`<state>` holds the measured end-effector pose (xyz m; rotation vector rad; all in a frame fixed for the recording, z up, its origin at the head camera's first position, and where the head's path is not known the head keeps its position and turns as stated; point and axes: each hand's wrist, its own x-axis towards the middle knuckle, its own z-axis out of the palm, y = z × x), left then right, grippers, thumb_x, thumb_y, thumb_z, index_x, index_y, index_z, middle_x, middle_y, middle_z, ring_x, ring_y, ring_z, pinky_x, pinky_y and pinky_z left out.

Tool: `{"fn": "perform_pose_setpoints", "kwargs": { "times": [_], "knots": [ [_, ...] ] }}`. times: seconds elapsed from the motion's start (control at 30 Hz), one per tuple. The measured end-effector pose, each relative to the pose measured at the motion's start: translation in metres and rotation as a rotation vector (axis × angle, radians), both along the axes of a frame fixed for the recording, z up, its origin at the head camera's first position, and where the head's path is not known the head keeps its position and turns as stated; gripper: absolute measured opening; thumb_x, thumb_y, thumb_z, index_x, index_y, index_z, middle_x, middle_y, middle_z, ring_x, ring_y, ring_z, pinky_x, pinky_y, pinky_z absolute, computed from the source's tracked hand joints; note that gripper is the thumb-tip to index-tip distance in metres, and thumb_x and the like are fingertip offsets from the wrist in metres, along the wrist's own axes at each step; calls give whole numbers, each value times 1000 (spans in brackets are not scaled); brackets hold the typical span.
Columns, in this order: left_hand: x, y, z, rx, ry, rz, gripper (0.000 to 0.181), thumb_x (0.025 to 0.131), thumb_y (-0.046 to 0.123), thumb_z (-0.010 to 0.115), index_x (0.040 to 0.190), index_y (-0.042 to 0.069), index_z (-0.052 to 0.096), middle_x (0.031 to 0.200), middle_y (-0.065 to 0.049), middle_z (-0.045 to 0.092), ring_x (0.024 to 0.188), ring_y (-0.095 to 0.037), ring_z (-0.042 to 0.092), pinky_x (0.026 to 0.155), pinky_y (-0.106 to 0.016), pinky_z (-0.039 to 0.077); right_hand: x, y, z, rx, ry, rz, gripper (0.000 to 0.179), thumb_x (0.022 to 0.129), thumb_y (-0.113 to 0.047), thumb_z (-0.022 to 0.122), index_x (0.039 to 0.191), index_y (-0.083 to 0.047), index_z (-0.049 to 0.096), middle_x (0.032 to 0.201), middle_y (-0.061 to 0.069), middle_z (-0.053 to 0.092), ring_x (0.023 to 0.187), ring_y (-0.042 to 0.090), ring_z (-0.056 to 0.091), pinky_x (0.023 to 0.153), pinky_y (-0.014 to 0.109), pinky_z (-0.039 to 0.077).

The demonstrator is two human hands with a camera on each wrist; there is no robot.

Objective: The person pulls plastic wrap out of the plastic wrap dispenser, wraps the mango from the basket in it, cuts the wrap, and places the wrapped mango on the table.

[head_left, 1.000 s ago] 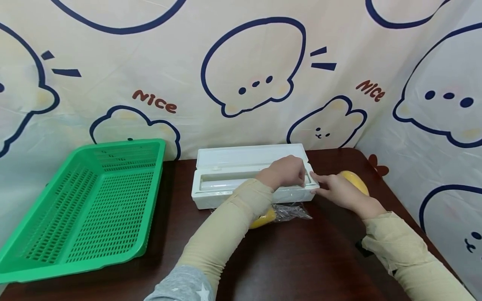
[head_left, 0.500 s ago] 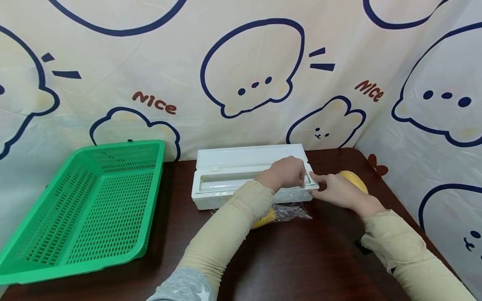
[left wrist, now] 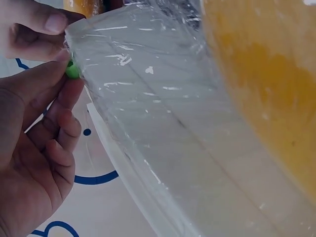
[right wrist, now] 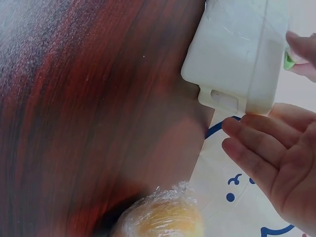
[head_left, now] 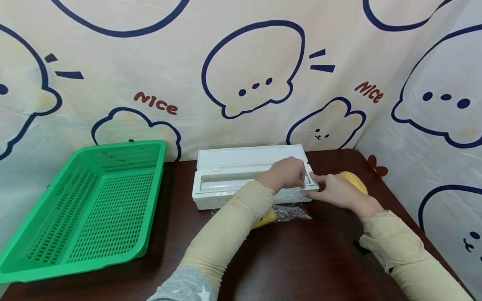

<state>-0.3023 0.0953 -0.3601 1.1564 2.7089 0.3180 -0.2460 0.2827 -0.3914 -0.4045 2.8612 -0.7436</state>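
Note:
A long white cling film dispenser lies on the table with its lid flipped back and a pale roll inside. My left hand reaches over its right part. In the left wrist view, thumb and forefinger of the left hand pinch a small green slider at the dispenser's edge. At the right end, my right hand holds the corner between thumb and forefinger; its other fingers lie fairly straight by the end face. Film covers the dispenser's front.
A film-wrapped yellow object lies in front of the dispenser, with crumpled film beside it. Another wrapped yellow, rounded object sits behind the right hand. A green plastic basket stands on the left. A printed curtain hangs behind the table.
The right thumb has slid slightly left along the dispenser's front. The left hand and the dispenser look almost unmoved.

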Motion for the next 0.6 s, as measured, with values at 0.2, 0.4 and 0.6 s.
{"fn": "perform_pose_setpoints", "kwargs": {
  "times": [0.2, 0.4, 0.6],
  "knots": [
    [1, 2, 0, -8, 9, 7, 31, 94, 21, 75, 64, 17, 65, 53, 11, 48, 59, -8, 46, 56, -23, 42, 0, -1, -4, -10, 50, -10, 79, 90, -39, 79, 147, 7, 48, 55, 2, 52, 44, 13, 38, 46, 26, 38],
    [2, 2, 0, -37, 21, 13, 32, 95, 22, 74, 65, 17, 63, 54, 10, 46, 58, -8, 45, 56, -23, 41, 0, -2, -6, -21, 97, -2, 76, 90, -38, 79, 145, 6, 51, 51, -6, 41, 43, 9, 34, 43, 25, 33],
    [3, 3, 0, -34, 37, 14, 31, 94, 22, 76, 65, 19, 64, 56, 11, 50, 60, -8, 47, 57, -23, 43, 1, -3, -6, -8, 106, -19, 74, 92, -39, 77, 144, 7, 51, 50, -6, 36, 41, 10, 33, 42, 25, 33]
  ]
}}
